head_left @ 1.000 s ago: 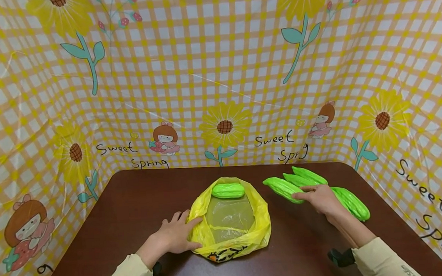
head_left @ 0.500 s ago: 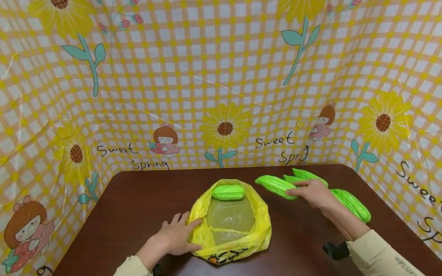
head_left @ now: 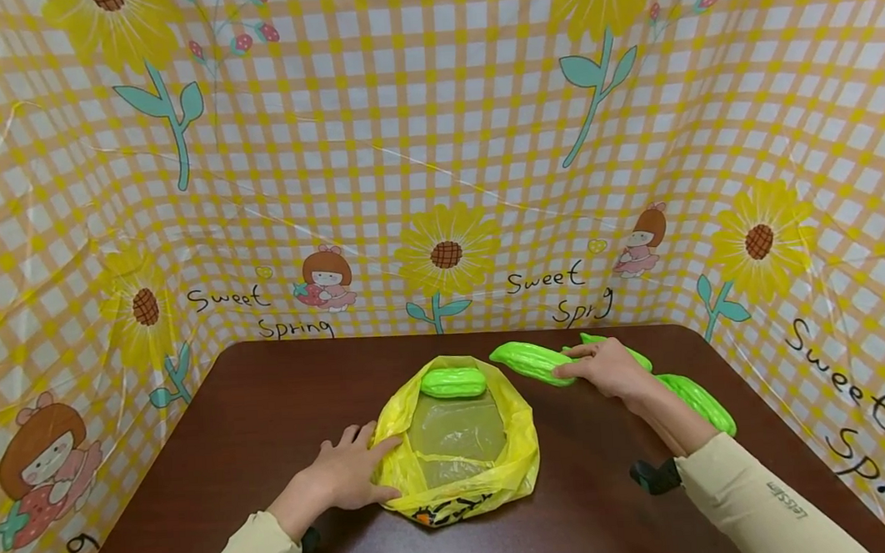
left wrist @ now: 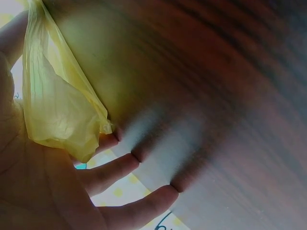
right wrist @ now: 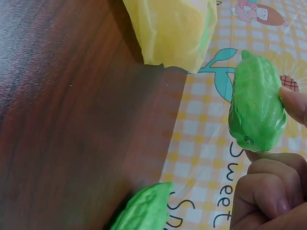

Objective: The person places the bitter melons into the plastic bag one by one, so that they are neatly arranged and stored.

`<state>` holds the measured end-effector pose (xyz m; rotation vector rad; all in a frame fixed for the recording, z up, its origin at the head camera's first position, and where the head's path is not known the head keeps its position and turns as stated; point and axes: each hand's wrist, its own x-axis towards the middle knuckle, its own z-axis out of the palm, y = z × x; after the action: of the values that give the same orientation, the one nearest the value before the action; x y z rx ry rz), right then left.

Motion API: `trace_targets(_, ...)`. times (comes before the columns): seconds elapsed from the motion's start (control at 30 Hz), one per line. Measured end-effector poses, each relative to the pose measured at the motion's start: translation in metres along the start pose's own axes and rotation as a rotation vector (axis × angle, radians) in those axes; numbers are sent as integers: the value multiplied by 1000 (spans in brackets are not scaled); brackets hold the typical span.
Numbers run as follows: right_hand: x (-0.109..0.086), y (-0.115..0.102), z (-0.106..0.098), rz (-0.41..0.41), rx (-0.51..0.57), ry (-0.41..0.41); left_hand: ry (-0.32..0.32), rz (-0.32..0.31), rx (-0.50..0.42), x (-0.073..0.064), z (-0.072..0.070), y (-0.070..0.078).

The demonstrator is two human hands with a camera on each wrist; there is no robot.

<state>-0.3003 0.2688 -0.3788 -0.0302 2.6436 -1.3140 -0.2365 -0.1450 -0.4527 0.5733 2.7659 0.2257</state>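
My right hand [head_left: 613, 371] pinches a bright green bitter melon [head_left: 525, 361] between thumb and fingers. It is held above the table, its pointed end toward the yellow plastic bag [head_left: 525, 443]. In the right wrist view the held bitter melon [right wrist: 256, 103] hangs clear of the table. Another bitter melon [head_left: 453, 383] lies in the bag's wide mouth, at the far side. My left hand [head_left: 348, 472] rests against the bag's left side with spread fingers. In the left wrist view its fingertips [left wrist: 163, 195] touch the table and loose yellow bag [left wrist: 57, 96] lies against the palm.
More bitter melons lie on the right of the brown table [head_left: 283, 393]: one [head_left: 697, 403] beside my right forearm, others [head_left: 634, 357] partly hidden behind the hand. A checked, flower-printed cloth [head_left: 436, 160] stands around the table's back and sides.
My right hand has carried the bitter melon leftward and slightly away from me, closer to the bag. The left hand and the bag stay about where they were.
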Motion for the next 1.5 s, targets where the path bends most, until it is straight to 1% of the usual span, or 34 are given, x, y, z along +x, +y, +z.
trace_targets(0.17, 2, -5, -1, -16, -22, -16, 7, 8, 10, 4, 2, -2)
trace_targets(0.37, 8, -12, 2, -51, -18, -43, -9, 4, 4, -1, -2, -1)
trace_targets(0.6, 13, -20, 7, -49, -11, -80, -5, -13, -7, -3, -5, 2)
trace_targets(0.73, 15, -26, 11, -47, -34, -93, -13, -11, -4, -2, -4, 1)
trace_targets(0.93, 18, -36, 20, -61, -48, -114, -2, -7, -18, -3, -4, 2)
trace_targets(1.17, 24, -44, 31, -90, -62, -141, -3, -9, -10, -3, -5, 2)
trace_targets(1.37, 32, -49, 42, -117, -130, -144, -5, -10, -11, -3, -6, 3)
trace_targets(1.5, 37, -51, 50, -118, -152, -159, -19, -17, -7, -2, -5, 3)
